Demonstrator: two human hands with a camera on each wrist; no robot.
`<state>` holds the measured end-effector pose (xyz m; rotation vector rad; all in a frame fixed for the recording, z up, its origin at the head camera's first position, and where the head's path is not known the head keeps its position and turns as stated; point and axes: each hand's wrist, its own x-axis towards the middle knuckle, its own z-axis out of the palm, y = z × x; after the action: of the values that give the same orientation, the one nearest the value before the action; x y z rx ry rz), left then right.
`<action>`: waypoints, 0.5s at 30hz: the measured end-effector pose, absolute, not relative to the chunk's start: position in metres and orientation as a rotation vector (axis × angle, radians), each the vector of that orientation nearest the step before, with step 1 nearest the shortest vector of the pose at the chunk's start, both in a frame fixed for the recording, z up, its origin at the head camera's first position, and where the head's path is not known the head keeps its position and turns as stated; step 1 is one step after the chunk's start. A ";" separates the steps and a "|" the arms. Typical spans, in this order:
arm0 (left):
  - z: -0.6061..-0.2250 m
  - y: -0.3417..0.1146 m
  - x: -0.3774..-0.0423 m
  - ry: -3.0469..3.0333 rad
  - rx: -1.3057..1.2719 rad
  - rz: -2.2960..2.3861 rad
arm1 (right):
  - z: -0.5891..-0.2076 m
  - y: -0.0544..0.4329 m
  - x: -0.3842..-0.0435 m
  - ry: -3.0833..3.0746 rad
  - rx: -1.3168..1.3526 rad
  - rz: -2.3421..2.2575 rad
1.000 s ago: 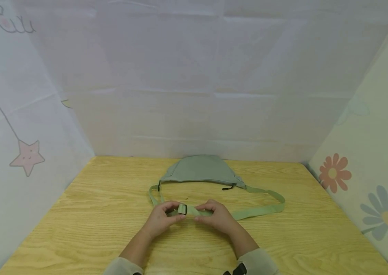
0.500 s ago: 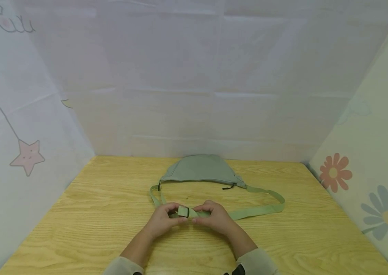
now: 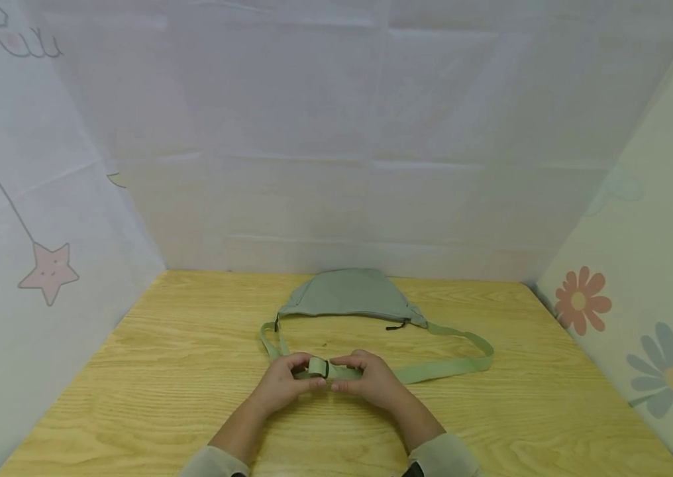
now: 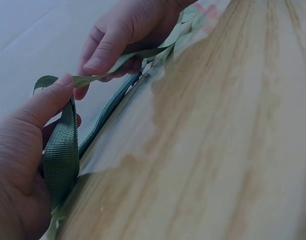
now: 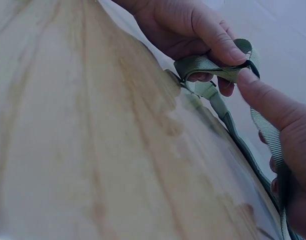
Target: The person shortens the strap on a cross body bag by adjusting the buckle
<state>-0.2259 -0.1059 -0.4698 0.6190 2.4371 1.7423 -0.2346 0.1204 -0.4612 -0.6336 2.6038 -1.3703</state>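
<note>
A grey-green waist bag lies at the back of the table, its light green strap looping forward. In front of the bag, my left hand pinches the strap between thumb and fingers beside a black slider buckle. A short fold of webbing stands up at that buckle. Just right of it, my right hand pinches the strap, fingertips close to the buckle. The right wrist view shows the dark slider between both thumbs, and a strap loop under the left fingers.
A wooden table carries the bag. Pale sheet walls stand at the back and both sides, with a star print on the left and flower prints on the right. A black zipper pull hangs from the bag's right end.
The buckle has shifted slightly right and toward the person. My right fingertips have moved a little left, closer to it. Both hands keep their hold, and the bag stays put.
</note>
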 end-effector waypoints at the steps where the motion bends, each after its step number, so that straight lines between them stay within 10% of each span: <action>1: -0.470 -0.106 -0.226 2.443 0.611 1.738 | -0.461 0.121 -0.234 2.609 -0.635 -1.356; 15: -0.469 -0.108 -0.226 2.443 0.545 1.778 | -0.462 0.131 -0.236 2.691 -0.628 -1.300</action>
<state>-0.2255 -0.1079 -0.4692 0.5451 2.4428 1.7780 -0.2364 0.1312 -0.4616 -0.6284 2.6913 -1.3004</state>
